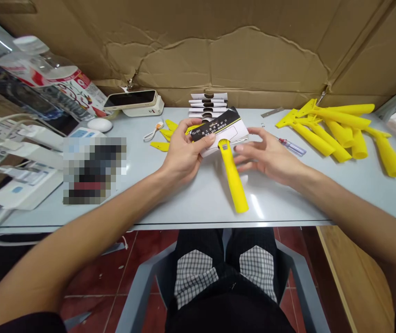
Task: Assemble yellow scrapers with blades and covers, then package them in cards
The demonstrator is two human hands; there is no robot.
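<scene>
My left hand (184, 150) is closed on a black-and-white printed packaging card (223, 129), thumb on its front and fingers behind. A yellow-handled scraper (235, 185) sits against the card. Its head is at the card's lower part, with a thin metal edge reaching right, and its handle slants down toward me. My right hand (270, 155) is beside the card's right edge with its fingers apart; whether a fingertip touches the card I cannot tell. Behind the card are a row of similar folded cards (208, 102) and several yellow pieces (161, 146), partly hidden by my left hand.
Several yellow scraper handles (343, 134) lie piled at right, near a small screwdriver (292, 146) and a flat metal blade (272, 112). At left are a power strip (27, 185), a phone (131, 99), plastic bottles (76, 88) and a short cable (153, 131). Cardboard (225, 55) stands behind.
</scene>
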